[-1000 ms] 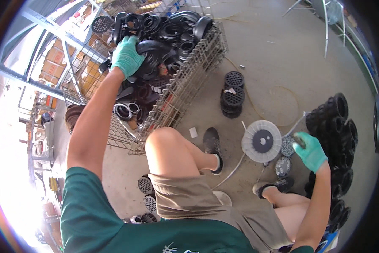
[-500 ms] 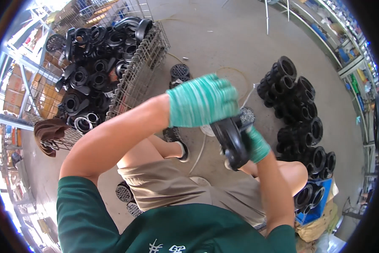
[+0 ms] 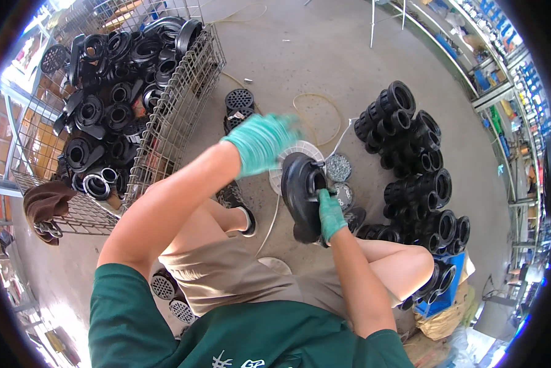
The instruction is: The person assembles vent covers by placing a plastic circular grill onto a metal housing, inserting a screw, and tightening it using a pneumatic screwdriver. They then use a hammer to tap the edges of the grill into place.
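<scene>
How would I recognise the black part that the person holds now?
Start at the wire mesh basket of black parts, upper left, then move right to the green-gloved hands. The right hand grips a black round plastic housing; unlike the stacked ones, it is off the floor.

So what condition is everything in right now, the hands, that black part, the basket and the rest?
Left hand: gloved, blurred, touching the top of the black housing.
Right hand: gloved, gripping the black housing.
Black housing: held up on edge.
Wire basket: heaped full with black parts.
Stacked housings: piled on the floor.
</scene>
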Motion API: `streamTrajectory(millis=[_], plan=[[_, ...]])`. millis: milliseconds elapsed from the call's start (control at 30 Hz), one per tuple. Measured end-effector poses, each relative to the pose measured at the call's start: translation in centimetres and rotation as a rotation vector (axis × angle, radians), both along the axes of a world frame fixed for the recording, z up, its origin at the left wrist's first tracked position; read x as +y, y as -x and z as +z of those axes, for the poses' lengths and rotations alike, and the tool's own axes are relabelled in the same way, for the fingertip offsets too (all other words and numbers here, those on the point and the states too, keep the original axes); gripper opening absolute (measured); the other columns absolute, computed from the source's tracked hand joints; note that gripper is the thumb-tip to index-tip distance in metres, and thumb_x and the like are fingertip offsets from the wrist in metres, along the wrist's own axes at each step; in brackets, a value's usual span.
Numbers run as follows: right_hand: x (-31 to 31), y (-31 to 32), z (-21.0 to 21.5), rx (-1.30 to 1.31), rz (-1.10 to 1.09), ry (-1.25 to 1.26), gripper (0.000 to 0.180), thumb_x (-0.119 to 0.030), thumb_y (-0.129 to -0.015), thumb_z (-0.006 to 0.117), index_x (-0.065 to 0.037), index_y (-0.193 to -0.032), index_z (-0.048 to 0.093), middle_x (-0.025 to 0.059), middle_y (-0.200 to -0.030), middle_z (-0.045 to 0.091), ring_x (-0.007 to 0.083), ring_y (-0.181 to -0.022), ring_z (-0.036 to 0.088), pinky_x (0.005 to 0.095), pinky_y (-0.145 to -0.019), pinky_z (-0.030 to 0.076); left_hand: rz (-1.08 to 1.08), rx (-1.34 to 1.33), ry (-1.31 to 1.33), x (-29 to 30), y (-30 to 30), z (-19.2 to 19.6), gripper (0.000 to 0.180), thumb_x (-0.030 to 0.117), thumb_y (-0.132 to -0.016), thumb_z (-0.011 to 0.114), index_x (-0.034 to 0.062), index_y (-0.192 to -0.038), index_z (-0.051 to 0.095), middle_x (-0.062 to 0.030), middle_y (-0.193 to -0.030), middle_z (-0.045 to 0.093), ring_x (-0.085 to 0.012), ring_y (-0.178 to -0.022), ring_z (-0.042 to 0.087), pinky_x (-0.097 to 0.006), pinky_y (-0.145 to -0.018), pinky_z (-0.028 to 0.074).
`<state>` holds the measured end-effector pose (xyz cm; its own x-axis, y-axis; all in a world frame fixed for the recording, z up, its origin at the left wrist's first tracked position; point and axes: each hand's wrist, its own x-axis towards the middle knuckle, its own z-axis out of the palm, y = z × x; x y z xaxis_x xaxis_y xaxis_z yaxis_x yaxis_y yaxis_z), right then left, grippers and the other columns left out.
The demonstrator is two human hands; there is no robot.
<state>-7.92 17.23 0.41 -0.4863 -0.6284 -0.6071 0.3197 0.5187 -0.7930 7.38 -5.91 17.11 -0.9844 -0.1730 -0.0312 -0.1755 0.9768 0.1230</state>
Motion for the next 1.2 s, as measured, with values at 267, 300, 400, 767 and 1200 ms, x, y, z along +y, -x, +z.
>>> streamTrajectory(millis=[267, 300, 400, 767, 1200], plan=[[-6.7, 1.1, 0.5, 0.593, 0.101, -0.402, 0.094, -0.049, -0.089, 0.065, 0.009, -0.151, 0.026, 0.0326, -0.136, 0.058, 0.0433, -0.126, 0.058, 0.0429, -0.107, 0.045, 0.376, 0.298, -0.479, -6.2, -2.6, -2.3, 0.073, 0.021, -0.086, 0.078, 0.0054, -0.147, 0.041, -0.0258, -0.144, 0.043, -0.0444, -0.13, 0.049, -0.046, -0.114, 0.042], [-6.3, 1.7, -1.0, 0.66, 0.102, -0.467, 0.098, -0.051, -0.088, 0.065, 0.009, -0.153, 0.023, 0.0332, -0.137, 0.057, 0.0442, -0.127, 0.057, 0.044, -0.108, 0.044, 0.356, 0.269, -0.485, -5.9, -1.9, -1.7, 0.073, 0.021, -0.086, 0.078, 0.006, -0.147, 0.041, -0.0255, -0.144, 0.043, -0.0438, -0.13, 0.049, -0.046, -0.114, 0.043], [-6.9, 1.0, -1.0, 0.712, 0.17, -0.53, 0.099, -0.059, -0.089, 0.061, 0.005, -0.155, 0.025, 0.036, -0.138, 0.055, 0.0462, -0.129, 0.055, 0.0464, -0.11, 0.041, 0.345, 0.225, -0.508, -6.1, -2.0, -0.8, 0.073, 0.021, -0.086, 0.078, 0.007, -0.148, 0.041, -0.0248, -0.144, 0.044, -0.043, -0.13, 0.051, -0.047, -0.114, 0.043], [-5.1, 0.6, -5.6, 0.413, -0.065, -0.283, 0.077, -0.045, -0.092, 0.069, -0.001, -0.147, 0.037, 0.0223, -0.131, 0.061, 0.0346, -0.11, 0.065, 0.0424, -0.088, 0.054, 0.303, 0.215, -0.558, -6.7, -2.8, -0.2, 0.073, 0.024, -0.09, 0.076, 0.0069, -0.15, 0.04, -0.0235, -0.145, 0.044, -0.04, -0.128, 0.054, -0.046, -0.111, 0.046], [-4.6, 1.1, -3.5, 0.516, 0.008, -0.173, 0.085, -0.045, -0.097, 0.066, -0.008, -0.161, 0.023, 0.0193, -0.147, 0.052, 0.0319, -0.13, 0.054, 0.0416, -0.109, 0.043, 0.285, 0.25, -0.438, -6.3, -4.0, -0.9, 0.067, 0.037, -0.086, 0.074, -0.0011, -0.137, 0.053, -0.0271, -0.126, 0.06, -0.043, -0.117, 0.06, -0.048, -0.102, 0.049]])
